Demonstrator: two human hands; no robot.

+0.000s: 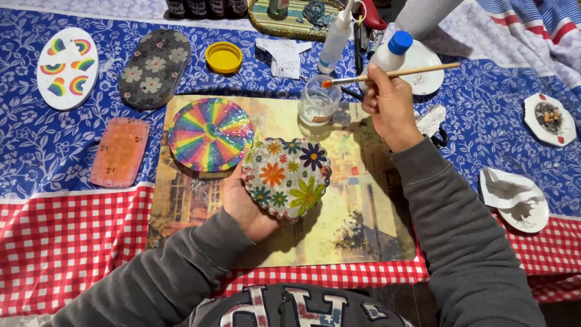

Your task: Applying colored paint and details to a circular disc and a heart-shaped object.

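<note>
Paintbrush (393, 74) tip over glass (318, 100) of clear liquid.

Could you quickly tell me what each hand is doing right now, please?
Left hand: holding the flower-painted heart-shaped piece from beneath.
Right hand: closed on a paintbrush, its tip over the clear cup.
</note>
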